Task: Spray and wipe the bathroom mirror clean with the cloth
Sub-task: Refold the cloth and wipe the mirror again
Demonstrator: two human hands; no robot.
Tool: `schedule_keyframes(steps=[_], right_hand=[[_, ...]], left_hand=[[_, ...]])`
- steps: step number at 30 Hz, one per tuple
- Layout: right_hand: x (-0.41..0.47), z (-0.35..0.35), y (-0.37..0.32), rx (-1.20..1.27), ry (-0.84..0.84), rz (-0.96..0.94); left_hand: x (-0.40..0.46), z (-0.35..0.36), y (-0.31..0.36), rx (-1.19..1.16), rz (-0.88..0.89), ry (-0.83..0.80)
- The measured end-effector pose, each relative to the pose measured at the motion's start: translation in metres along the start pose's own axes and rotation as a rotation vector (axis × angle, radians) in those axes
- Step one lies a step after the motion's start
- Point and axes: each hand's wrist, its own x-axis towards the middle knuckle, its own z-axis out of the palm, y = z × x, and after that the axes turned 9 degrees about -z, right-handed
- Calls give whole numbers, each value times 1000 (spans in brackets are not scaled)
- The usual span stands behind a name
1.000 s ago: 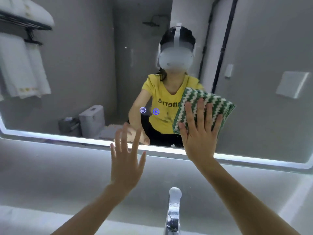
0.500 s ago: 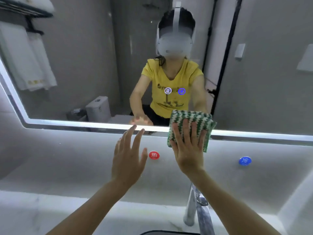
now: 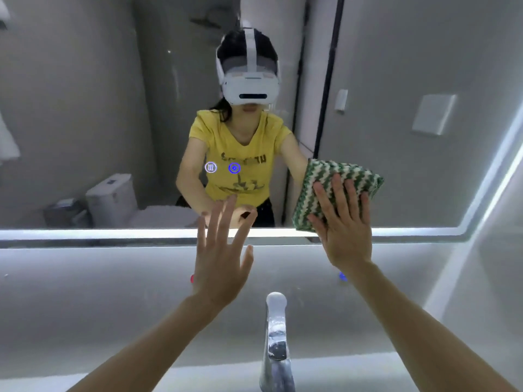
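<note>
Your right hand presses the cloth flat on the mirror near its lower edge, fingers straight; your left hand hovers spread. The cloth could slip off the glass.

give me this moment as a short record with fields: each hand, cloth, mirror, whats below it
right hand: flat with straight fingers, pressing the cloth against the glass
left hand: open, fingers spread, holding nothing, raised near the mirror's lower edge
cloth: folded, green and white zigzag, on the lower right part of the mirror
mirror: wall mounted, with a lit strip along its bottom and right edges
faucet: chrome, below the mirror, between the two forearms
</note>
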Motion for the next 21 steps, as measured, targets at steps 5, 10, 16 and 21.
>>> schedule_keyframes(steps=[5, 10, 16, 21], right_hand=[[-29, -4, 62, -30, 14, 114], [-59, -4, 90, -29, 6, 219], [-44, 1, 53, 54, 31, 398], [-16, -5, 16, 21, -7, 454]], left_hand=[[13, 31, 59, -5, -97, 72], [10, 49, 83, 23, -167, 79], [7, 28, 62, 44, -105, 68], [-1, 1, 28, -10, -146, 73]])
